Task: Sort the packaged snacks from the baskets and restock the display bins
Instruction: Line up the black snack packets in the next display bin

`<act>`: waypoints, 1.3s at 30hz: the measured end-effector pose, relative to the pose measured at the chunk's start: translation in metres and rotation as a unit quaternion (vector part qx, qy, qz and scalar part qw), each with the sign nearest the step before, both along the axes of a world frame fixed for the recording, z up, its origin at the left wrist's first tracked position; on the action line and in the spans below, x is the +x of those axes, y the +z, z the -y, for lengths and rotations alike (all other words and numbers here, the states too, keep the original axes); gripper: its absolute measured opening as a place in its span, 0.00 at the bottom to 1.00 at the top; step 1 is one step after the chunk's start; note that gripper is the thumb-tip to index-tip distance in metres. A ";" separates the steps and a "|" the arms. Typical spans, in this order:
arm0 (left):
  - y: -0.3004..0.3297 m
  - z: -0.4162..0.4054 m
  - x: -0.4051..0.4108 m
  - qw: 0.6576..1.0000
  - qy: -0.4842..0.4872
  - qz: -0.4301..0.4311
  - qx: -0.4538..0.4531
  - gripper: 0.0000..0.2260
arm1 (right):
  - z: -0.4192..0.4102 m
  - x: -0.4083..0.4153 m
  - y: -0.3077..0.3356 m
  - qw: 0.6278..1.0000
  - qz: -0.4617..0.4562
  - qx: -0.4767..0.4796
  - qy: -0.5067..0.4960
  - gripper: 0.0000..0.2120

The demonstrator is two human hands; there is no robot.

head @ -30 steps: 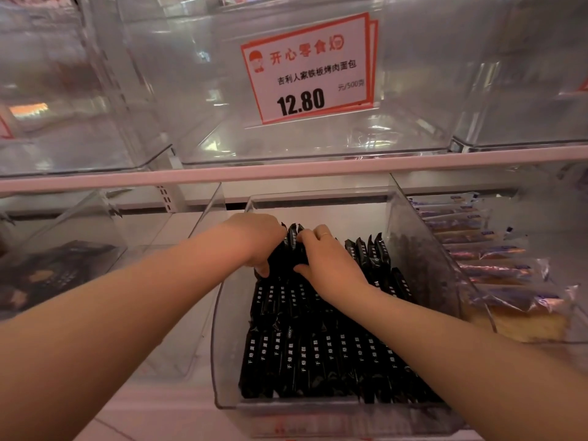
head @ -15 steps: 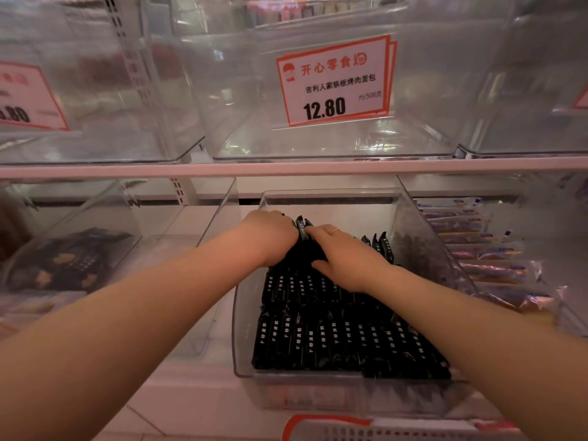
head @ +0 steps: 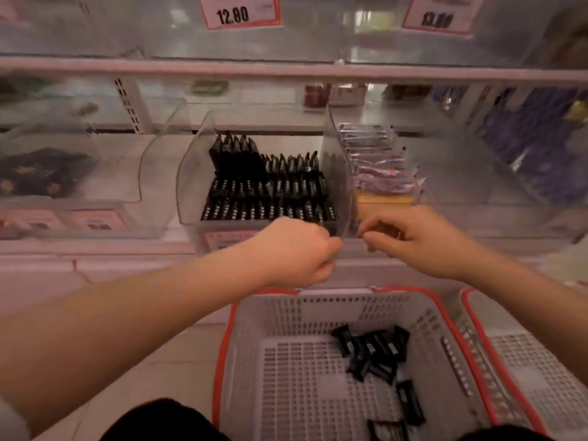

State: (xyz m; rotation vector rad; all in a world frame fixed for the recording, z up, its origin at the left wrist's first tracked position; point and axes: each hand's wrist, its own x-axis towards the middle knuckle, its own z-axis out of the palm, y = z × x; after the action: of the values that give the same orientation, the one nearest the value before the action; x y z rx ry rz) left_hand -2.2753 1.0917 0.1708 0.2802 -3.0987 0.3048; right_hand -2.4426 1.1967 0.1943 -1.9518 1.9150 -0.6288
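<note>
A clear display bin [head: 191, 173] on the lower shelf holds rows of black snack packets [head: 270, 189], several standing upright at its back left. Below it a white basket with a red rim [head: 241, 345] sits on the floor with several loose black packets [head: 372, 351] in it. My left hand [head: 296, 249] hangs in front of the bin's front edge, fingers curled, holding nothing I can see. My right hand [head: 413, 240] hovers to its right with fingers loosely curled and nothing in them. Both hands are above the basket's far rim.
To the right a second bin [head: 445, 192] holds purple-wrapped cake packets [head: 378, 167]. A bin with dark packets [head: 41, 173] sits at the left. A second red-rimmed basket [head: 528, 370] stands at the right. Price tags [head: 241, 11] hang on the clear upper bins.
Both hands have pulled back out of the bin, away from the black packets, to its front edge. The view has dropped, and the baskets on the floor have come into sight.
</note>
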 end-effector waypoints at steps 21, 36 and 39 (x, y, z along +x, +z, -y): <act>-0.345 -0.146 -0.078 0.851 0.124 0.366 0.356 0.13 | -0.119 -0.097 -0.372 0.878 -0.118 0.463 -0.015 0.14; -0.437 -0.203 -0.109 0.872 0.195 0.262 0.365 0.20 | -0.118 -0.085 -0.420 0.873 -0.257 0.414 0.020 0.22; -0.444 -0.202 -0.114 0.868 0.209 0.261 0.366 0.21 | -0.110 -0.088 -0.400 0.906 -0.004 0.399 -0.142 0.26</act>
State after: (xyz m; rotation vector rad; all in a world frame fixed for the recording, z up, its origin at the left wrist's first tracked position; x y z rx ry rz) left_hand -2.3892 1.2937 -0.2729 1.0362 -3.4755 -1.0012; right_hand -2.5308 1.3071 -0.2061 -1.1695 2.0221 0.1203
